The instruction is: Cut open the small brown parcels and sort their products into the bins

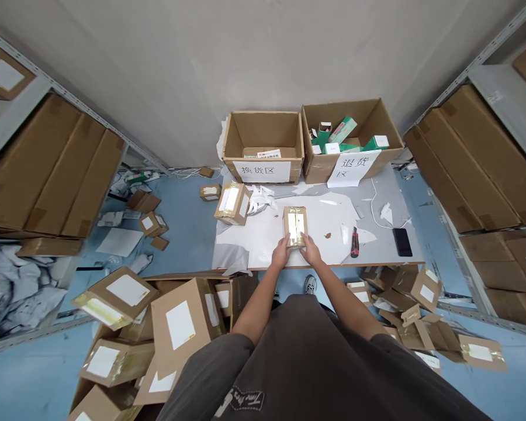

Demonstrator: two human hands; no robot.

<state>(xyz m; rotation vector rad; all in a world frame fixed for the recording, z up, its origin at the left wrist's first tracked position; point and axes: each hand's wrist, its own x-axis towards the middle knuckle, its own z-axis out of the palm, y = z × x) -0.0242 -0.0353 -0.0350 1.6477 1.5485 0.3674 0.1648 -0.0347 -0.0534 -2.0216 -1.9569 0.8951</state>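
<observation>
A small taped cardboard box (295,217) rests on the white sheet near the table's front edge. My left hand (281,251) grips its near left corner, and my right hand (310,250) has hold of the near right corner. Shiny tape runs over the white label on its top. To the right lies a red and black box cutter (355,242). A larger taped box (233,203) and a pair of crumpled white gloves (262,199) sit to the left.
Two open cartons with handwritten signs stand at the back: the left carton (263,169) and the right carton (318,173), with green-and-white packs inside. A phone (402,242) lies at the table's right. Piled boxes (179,324) crowd the lower left; opened boxes (421,286) litter the right floor.
</observation>
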